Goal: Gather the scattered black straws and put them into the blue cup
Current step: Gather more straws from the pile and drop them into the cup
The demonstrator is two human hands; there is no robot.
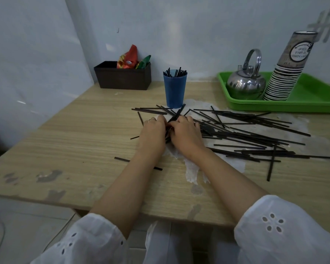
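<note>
A blue cup (175,90) stands upright on the wooden table (80,134) with several black straws sticking out of its top. Many more black straws (255,138) lie scattered across the table to the right of my hands, and a few singles lie to the left. My left hand (154,132) and my right hand (185,133) are pressed together just in front of the cup, fingers curled round a small bundle of black straws (176,116) that pokes out toward the cup. The lower part of the bundle is hidden between my palms.
A green tray (312,96) at the back right carries a steel kettle (246,80) and a tall stack of paper cups (286,73). A dark box (122,77) with snack packets sits at the back left by the wall. The table's front edge runs under my forearms.
</note>
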